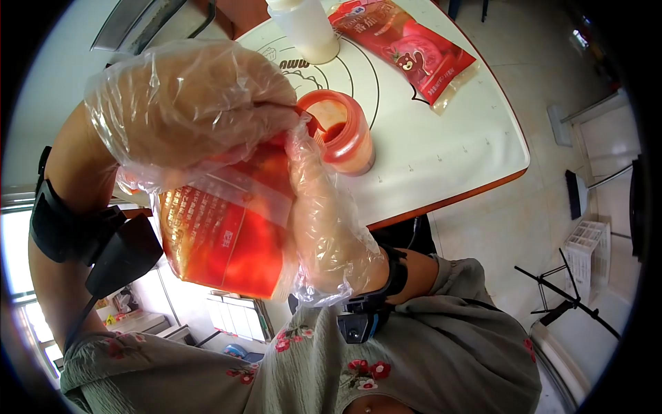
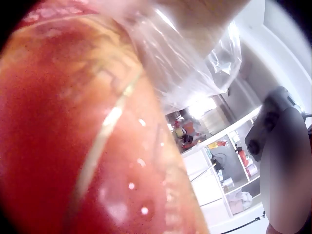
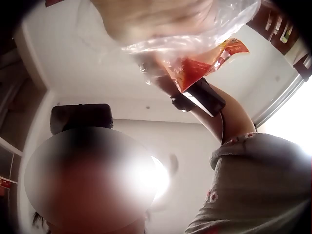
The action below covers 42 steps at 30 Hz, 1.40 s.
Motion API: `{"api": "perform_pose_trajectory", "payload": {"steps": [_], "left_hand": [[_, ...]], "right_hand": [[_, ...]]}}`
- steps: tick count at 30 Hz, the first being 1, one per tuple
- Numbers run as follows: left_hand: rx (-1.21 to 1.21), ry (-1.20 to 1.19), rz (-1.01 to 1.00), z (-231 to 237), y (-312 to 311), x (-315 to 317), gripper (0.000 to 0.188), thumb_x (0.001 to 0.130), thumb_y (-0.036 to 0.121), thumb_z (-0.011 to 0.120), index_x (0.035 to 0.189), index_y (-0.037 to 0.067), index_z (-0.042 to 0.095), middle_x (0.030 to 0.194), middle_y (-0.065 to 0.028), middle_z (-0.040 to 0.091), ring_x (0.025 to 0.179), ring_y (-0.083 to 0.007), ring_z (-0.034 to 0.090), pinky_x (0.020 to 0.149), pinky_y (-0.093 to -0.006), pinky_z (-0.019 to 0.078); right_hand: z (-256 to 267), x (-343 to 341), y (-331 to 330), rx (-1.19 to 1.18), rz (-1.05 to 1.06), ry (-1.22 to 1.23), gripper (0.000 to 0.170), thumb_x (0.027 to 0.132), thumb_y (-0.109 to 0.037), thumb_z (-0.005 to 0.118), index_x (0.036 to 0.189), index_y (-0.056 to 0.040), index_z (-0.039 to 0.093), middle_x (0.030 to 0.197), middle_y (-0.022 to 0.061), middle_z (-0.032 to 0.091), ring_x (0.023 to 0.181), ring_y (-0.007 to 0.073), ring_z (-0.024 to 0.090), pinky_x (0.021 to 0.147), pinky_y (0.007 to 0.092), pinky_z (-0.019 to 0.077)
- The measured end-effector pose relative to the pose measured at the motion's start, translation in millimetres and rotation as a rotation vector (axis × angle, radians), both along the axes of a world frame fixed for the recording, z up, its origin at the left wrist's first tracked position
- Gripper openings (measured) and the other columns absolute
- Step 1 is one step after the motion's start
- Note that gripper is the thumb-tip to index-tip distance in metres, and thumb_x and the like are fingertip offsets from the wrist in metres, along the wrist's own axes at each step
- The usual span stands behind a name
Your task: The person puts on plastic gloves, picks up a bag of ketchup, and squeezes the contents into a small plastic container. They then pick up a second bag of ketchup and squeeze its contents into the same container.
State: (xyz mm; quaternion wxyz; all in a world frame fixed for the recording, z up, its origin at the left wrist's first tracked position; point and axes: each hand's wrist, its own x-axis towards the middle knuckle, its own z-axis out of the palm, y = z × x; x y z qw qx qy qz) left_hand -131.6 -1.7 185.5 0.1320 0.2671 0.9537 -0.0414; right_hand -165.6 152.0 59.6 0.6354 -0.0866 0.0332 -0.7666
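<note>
Pouch (image 1: 231, 231) at rim of jar (image 1: 355, 146), near table edge (image 1: 448, 199)

White-topped table (image 1: 441, 155), black line print, rounded corner, red-brown edge. On it, head view, clock centred on the open red-tinted translucent jar (image 1: 357, 143): frosted-white plastic bottle (image 1: 307, 33) at 11 o'clock, flat red printed plastic packet (image 1: 412, 54) at 1 o'clock.

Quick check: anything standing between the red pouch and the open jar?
Nothing visible does. The red pouch is held by the left hand and right hand, and in the head view its tip overlaps the mouth of the open jar. The bottle stands beyond the jar, off that path.
</note>
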Motion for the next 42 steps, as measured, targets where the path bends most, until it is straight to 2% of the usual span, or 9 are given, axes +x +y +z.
{"api": "perform_pose_trajectory", "payload": {"steps": [1, 3, 5, 7, 20, 24, 27, 32, 42], "left_hand": [[0.006, -0.021, 0.017, 0, 1, -1, 0.054, 0.064, 0.030, 0.077, 0.105, -0.003, 0.062, 0.103, -0.0151, 0.061, 0.088, -0.0290, 0.062, 0.072, -0.0364, 0.0518], [0.158, -0.166, 0.550, 5, 17, -1, 0.052, 0.065, 0.028, 0.077, 0.105, -0.002, 0.062, 0.102, -0.0149, 0.061, 0.088, -0.0293, 0.062, 0.072, -0.0365, 0.0518], [0.159, -0.149, 0.550, 5, 19, 0, 0.051, 0.065, 0.026, 0.077, 0.106, 0.000, 0.063, 0.101, -0.0147, 0.061, 0.087, -0.0295, 0.062, 0.071, -0.0364, 0.0519], [0.008, 0.029, 0.014, 0, 6, 0, 0.050, 0.065, 0.025, 0.077, 0.106, 0.000, 0.063, 0.100, -0.0145, 0.062, 0.087, -0.0295, 0.062, 0.070, -0.0362, 0.0519], [0.009, 0.158, -0.015, -4, 8, 3, 0.026, 0.077, 0.020, 0.072, 0.095, 0.002, 0.067, 0.090, -0.0109, 0.064, 0.080, -0.0260, 0.063, 0.066, -0.0353, 0.0509], [-0.073, 0.174, 0.045, -5, 6, 9, 0.028, 0.084, 0.025, 0.067, 0.097, 0.000, 0.066, 0.091, -0.0126, 0.065, 0.080, -0.0256, 0.064, 0.069, -0.0345, 0.0510], [0.048, -0.023, 0.311, -4, 9, 10, 0.033, 0.089, 0.030, 0.061, 0.100, -0.001, 0.065, 0.091, -0.0143, 0.066, 0.078, -0.0257, 0.064, 0.071, -0.0344, 0.0510], [-0.066, 0.060, 0.189, -14, -5, 25, 0.038, 0.092, 0.034, 0.054, 0.101, -0.002, 0.065, 0.086, -0.0157, 0.067, 0.075, -0.0255, 0.065, 0.071, -0.0339, 0.0510], [0.199, -0.177, 0.696, -5, 14, 30, 0.043, 0.091, 0.038, 0.056, 0.099, -0.003, 0.065, 0.084, -0.0148, 0.067, 0.074, -0.0249, 0.064, 0.069, -0.0332, 0.0507]], "right_hand": [[-1, 0, 0, -0.001, -0.001, 0.004, 0.047, 0.095, -0.042, 0.043, 0.121, -0.0024, 0.044, 0.108, 0.0091, 0.054, 0.096, 0.0166, 0.057, 0.082, 0.0300, 0.0485], [-1, 0, 0, -0.005, 0.001, 0.009, 0.046, 0.095, -0.041, 0.043, 0.120, -0.0023, 0.045, 0.107, 0.0088, 0.054, 0.095, 0.0163, 0.057, 0.081, 0.0298, 0.0485], [-1, 0, 0, -0.009, -0.002, 0.024, 0.045, 0.095, -0.040, 0.044, 0.120, -0.0022, 0.045, 0.105, 0.0085, 0.055, 0.093, 0.0160, 0.057, 0.080, 0.0296, 0.0484], [-2, 0, 1, -0.005, -0.001, 0.029, 0.044, 0.095, -0.040, 0.045, 0.119, -0.0021, 0.046, 0.104, 0.0083, 0.055, 0.092, 0.0157, 0.057, 0.079, 0.0294, 0.0484], [-5, 2, 1, -0.008, -0.017, 0.076, 0.038, 0.094, -0.034, 0.048, 0.114, -0.0013, 0.050, 0.096, 0.0065, 0.057, 0.084, 0.0138, 0.057, 0.073, 0.0280, 0.0481], [-6, 1, 2, -0.008, -0.026, 0.095, 0.036, 0.094, -0.032, 0.049, 0.112, -0.0011, 0.051, 0.094, 0.0060, 0.058, 0.082, 0.0132, 0.057, 0.071, 0.0276, 0.0480], [-6, 1, 2, -0.017, -0.035, 0.109, 0.035, 0.094, -0.031, 0.050, 0.111, -0.0009, 0.052, 0.092, 0.0056, 0.058, 0.080, 0.0127, 0.057, 0.069, 0.0273, 0.0480], [-6, 2, 4, -0.019, -0.048, 0.142, 0.032, 0.094, -0.029, 0.052, 0.109, -0.0007, 0.054, 0.089, 0.0049, 0.059, 0.077, 0.0120, 0.057, 0.067, 0.0268, 0.0478], [-10, 2, 9, -0.059, -0.135, 0.325, 0.027, 0.094, -0.025, 0.055, 0.105, -0.0001, 0.057, 0.083, 0.0036, 0.060, 0.071, 0.0105, 0.057, 0.061, 0.0257, 0.0476]]}}
